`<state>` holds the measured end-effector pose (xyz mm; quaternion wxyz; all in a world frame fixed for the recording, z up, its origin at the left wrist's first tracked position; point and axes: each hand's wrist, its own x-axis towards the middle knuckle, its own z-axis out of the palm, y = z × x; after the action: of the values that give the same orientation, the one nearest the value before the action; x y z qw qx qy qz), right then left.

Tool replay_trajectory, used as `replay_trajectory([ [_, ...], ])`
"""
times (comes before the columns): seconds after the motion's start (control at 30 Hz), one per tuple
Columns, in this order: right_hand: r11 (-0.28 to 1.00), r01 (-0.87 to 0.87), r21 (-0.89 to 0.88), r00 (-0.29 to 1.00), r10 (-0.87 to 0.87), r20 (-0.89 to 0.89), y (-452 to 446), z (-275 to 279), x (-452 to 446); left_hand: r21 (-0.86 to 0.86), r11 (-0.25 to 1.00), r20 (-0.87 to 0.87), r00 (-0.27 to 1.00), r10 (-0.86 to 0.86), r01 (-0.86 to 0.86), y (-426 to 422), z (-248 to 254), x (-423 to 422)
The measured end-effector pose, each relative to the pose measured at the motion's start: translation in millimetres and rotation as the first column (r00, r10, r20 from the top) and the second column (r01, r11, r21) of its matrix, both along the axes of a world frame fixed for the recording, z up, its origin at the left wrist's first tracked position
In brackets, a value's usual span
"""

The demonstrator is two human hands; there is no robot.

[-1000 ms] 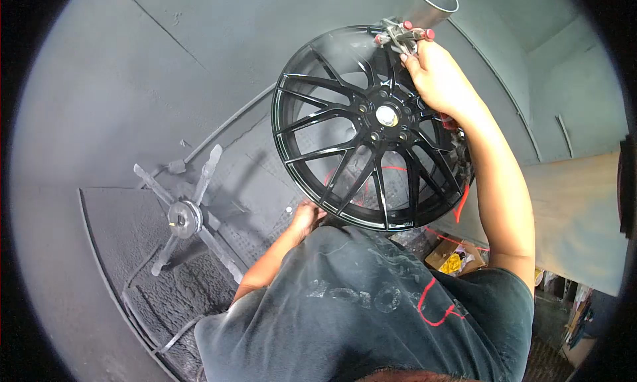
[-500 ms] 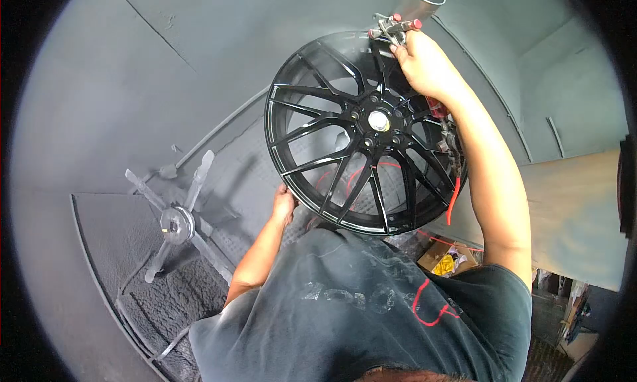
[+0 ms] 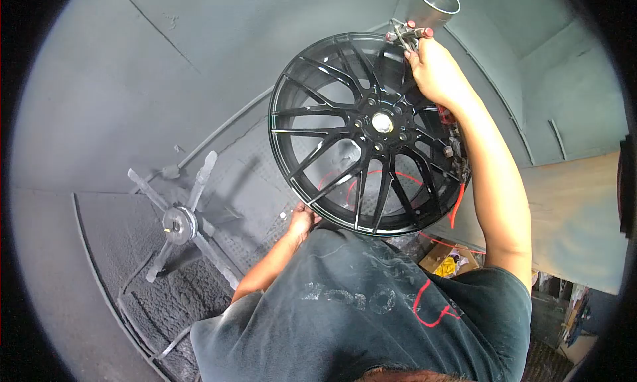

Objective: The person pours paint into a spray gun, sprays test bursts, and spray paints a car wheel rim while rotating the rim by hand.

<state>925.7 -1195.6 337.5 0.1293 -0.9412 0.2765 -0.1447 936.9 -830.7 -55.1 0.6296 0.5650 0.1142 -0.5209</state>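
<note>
A glossy black multi-spoke alloy wheel [image 3: 391, 141] faces up in front of my chest, with a shiny round centre. My right hand [image 3: 434, 67] is closed around a spray gun [image 3: 406, 36] at the wheel's upper right edge. A metal cup [image 3: 432, 16] sits on the gun. At the lower left of the rim, my left hand [image 3: 303, 221] grips the wheel's edge from below, its fingers partly hidden. What holds the wheel up underneath is hidden.
To the left stands a grey-coated stand with several arms [image 3: 180, 224]. A red hose [image 3: 458, 206] hangs by my right forearm and runs under the wheel. Beyond my right side is a cardboard box [image 3: 434, 256] with a yellow item. Grey walls [image 3: 225, 44] surround the area.
The wheel has turned counter-clockwise, and my left hand has moved right and down with its rim. My right hand and the spray gun have shifted slightly right.
</note>
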Motion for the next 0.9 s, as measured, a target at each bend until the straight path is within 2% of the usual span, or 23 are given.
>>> replay_trajectory([
  [0.1,1.0,0.004,0.009,1.0,-0.004,-0.007,2,-4,-2,0.03,0.999,-0.043,0.998,-0.037,0.038,3,-2,-12],
  [0.17,1.0,-0.006,0.029,1.0,0.007,-0.029,6,0,-2,-0.01,0.987,-0.052,0.986,-0.16,0.16,8,-9,-18],
  [0.27,0.994,-0.029,0.11,0.998,0.034,-0.049,8,6,10,0.021,0.971,-0.057,0.969,-0.238,0.24,3,-2,-7],
  [0.3,0.967,-0.055,0.25,0.998,0.05,0.025,9,7,9,0.039,0.958,-0.064,0.957,-0.282,0.285,2,-1,-5],
  [0.33,0.919,-0.089,0.383,0.993,0.055,0.101,7,7,10,0.02,0.966,-0.101,0.962,-0.254,0.257,3,-7,0],
  [0.37,0.919,-0.085,0.384,0.994,0.05,0.101,4,4,11,0.021,0.965,-0.101,0.961,-0.258,0.262,5,-9,6],
  [0.43,0.977,-0.179,0.117,0.977,0.162,0.139,-3,-7,33,0.12,0.99,-0.022,0.997,-0.078,0.08,-1,-4,30],
  [0.47,0.976,-0.118,0.182,0.993,0.111,0.048,4,3,28,0.116,0.99,-0.017,0.996,-0.083,0.085,-2,-8,36],
  [0.53,0.983,-0.114,0.142,0.993,0.11,0.039,7,-3,28,0.053,0.997,0.053,0.997,0.05,-0.053,-1,-22,47],
  [0.6,0.987,-0.111,0.115,0.993,0.115,-0.026,11,-1,29,0.028,0.997,0.053,0.996,0.069,-0.071,0,-21,53],
  [0.7,0.99,-0.119,0.082,0.993,0.12,-0.011,8,-16,36,-0.001,0.996,0.042,0.995,0.088,-0.088,-1,-14,55],
  [0.8,0.994,-0.095,0.058,0.995,0.096,-0.015,11,-13,29,0.013,1.0,0.036,0.999,0.012,-0.013,-1,-2,40],
  [0.9,0.994,-0.106,0.016,0.994,0.105,0.01,1,-23,38,0.043,0.998,0.002,0.999,0.037,-0.037,-2,2,33],
])
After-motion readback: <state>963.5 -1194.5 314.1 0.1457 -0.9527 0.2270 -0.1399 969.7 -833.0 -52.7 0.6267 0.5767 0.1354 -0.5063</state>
